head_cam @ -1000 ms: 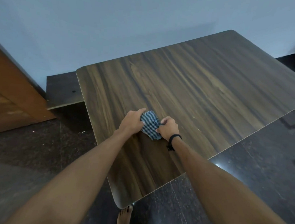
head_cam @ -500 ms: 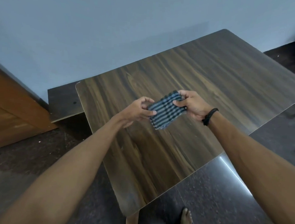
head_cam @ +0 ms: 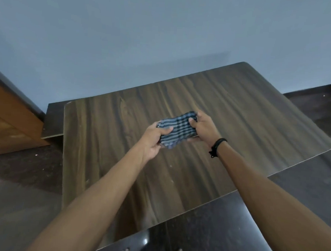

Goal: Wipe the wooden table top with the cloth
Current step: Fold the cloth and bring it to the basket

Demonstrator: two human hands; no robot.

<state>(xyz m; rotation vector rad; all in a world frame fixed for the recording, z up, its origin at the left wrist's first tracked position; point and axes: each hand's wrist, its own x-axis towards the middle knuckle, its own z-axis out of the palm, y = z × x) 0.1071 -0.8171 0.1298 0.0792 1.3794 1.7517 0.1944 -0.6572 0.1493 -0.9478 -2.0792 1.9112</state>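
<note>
Since a second ago the cloth (head_cam: 176, 130) has been coming up off the table (head_cam: 103, 141), where both hands were bunching it into a ball, and is now being stretched out flat between them above the middle of the top.

Going from left to right across the table: the left hand (head_cam: 154, 139) is closing on the cloth's left end, thumb on top and fingers curled beneath. The cloth, striped dark and pale blue, is running with its long axis across the table's width, tilting slightly up toward the far right. It appears to be folded into a thick pad, with a loose edge hanging at its near side. The right hand (head_cam: 203, 128), wearing a dark band (head_cam: 217, 146) at the wrist, is pinching the right end with its fingers wrapped over the far corner. Both hands are holding cloth, neither is spread wide, and they are sitting about level, so neither is clearly nearer the table.

The cloth looks to be hovering clear of the table rather than resting on it, over the centre and a little toward the far edge. Wiping is not yet under way. The next move is likely lowering the pad flat onto the wood, and one hand could take it over, since each is already gripping an end. Pale specks are showing on the table nearer the person than the cloth.
</note>
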